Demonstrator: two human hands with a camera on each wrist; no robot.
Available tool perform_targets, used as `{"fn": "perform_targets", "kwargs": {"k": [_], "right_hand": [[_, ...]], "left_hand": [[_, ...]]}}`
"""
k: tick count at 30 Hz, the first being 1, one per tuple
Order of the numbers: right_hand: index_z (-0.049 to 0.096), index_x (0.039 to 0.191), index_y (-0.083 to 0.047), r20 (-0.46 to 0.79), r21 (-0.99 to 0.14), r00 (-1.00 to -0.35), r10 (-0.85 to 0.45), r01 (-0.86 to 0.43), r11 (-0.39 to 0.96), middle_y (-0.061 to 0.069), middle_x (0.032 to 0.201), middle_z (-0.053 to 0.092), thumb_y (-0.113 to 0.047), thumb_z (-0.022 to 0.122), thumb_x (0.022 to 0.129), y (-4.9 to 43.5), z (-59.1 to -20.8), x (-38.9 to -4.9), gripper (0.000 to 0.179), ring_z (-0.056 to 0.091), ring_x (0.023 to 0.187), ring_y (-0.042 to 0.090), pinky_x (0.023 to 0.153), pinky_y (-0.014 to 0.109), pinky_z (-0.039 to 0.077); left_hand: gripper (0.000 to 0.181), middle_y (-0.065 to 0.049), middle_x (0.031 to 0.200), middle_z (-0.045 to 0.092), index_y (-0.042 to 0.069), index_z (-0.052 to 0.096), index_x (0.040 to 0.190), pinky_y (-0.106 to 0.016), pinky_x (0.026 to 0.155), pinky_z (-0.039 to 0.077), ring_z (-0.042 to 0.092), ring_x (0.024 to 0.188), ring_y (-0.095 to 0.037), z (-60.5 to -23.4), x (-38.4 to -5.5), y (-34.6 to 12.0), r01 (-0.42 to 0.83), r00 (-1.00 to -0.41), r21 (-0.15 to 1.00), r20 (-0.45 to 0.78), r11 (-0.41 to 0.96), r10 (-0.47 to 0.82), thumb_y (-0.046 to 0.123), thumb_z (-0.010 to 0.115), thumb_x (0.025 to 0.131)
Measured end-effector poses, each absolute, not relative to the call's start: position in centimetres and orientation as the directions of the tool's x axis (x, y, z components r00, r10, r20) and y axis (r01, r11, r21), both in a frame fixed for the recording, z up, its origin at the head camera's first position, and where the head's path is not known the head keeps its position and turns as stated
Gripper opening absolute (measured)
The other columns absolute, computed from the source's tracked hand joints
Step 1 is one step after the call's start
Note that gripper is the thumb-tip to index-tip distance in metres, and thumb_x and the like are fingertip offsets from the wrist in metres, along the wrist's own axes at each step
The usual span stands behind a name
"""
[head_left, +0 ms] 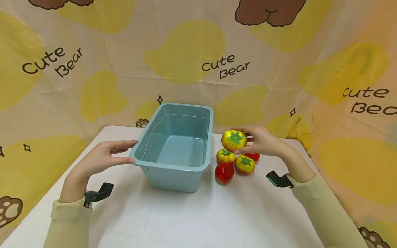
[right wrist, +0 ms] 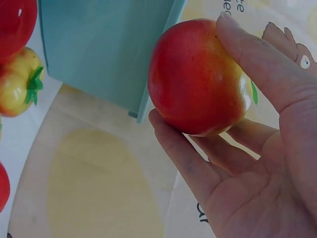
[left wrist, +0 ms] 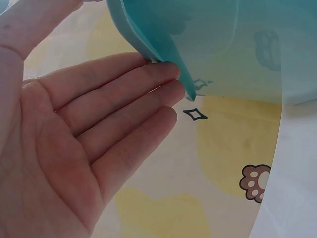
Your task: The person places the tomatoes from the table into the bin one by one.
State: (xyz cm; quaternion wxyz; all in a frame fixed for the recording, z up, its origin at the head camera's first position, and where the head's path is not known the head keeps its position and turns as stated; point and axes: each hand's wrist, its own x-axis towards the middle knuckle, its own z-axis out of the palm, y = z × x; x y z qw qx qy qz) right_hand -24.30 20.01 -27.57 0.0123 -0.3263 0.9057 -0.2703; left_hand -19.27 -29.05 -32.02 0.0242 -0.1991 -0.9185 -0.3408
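My right hand [head_left: 262, 140] holds a yellow-and-red tomato [head_left: 233, 140] with a green star-shaped leaf top, raised just right of a blue plastic tub [head_left: 176, 168]. In the right wrist view, thumb and fingers grip the tomato's [right wrist: 193, 79] sides, its red underside showing. My left hand [head_left: 100, 156] is at the tub's near left corner, thumb and straight fingers touching the rim. The left wrist view shows the left palm [left wrist: 89, 134] facing the camera, fingertips against the rim [left wrist: 131, 37]. Nothing lies on the visible floor of the tub.
Below the raised tomato, more fruit is grouped on the white table [head_left: 235, 213]: two smaller yellow tomatoes [head_left: 244, 164], a round red fruit [head_left: 224, 173] and another red one [head_left: 253, 156] partly hidden by the right hand. A patterned cloth [head_left: 186, 51] hangs behind the table.
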Motion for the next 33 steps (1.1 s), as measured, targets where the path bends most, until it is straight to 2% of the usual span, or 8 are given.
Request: {"fn": "perform_targets", "kwargs": {"k": [15,26,33], "right_hand": [[0.051,0.135,-0.01,0.154,-0.506,-0.764,-0.626,-0.605,0.614,0.006,0.126,0.06,-0.032,0.082,0.074,17.9,-26.1,-24.9,0.073,0.059,0.11,0.025,0.09,0.041,0.055],[0.052,0.134,-0.011,0.134,-0.518,-0.749,-0.649,-0.611,0.598,0.004,0.12,0.062,-0.031,0.082,0.074,16.2,-25.1,-25.2,0.07,0.06,0.107,0.024,0.09,0.041,0.055],[0.052,0.134,-0.012,0.101,-0.533,-0.747,-0.657,-0.598,0.598,0.003,0.121,0.061,-0.034,0.081,0.075,15.3,-24.5,-25.6,0.07,0.059,0.111,0.025,0.09,0.035,0.056]], "left_hand": [[0.058,0.001,0.131,0.06,0.023,0.057,0.133,-0.008,0.092,0.044,0.058,0.118,-0.026,-31.9,-19.1,-29.1,0.382,-0.919,0.621,0.18,0.684,0.35,0.039,0.075,0.08],[0.057,0.002,0.13,0.06,0.024,0.057,0.132,-0.007,0.093,0.044,0.058,0.118,-0.025,-31.9,-19.0,-29.0,0.391,-0.916,0.619,0.189,0.681,0.354,0.038,0.075,0.08],[0.056,0.004,0.129,0.061,0.025,0.057,0.132,-0.008,0.093,0.044,0.059,0.117,-0.014,-32.0,-19.1,-29.0,0.408,-0.909,0.61,0.205,0.679,0.362,0.037,0.075,0.08]]}}
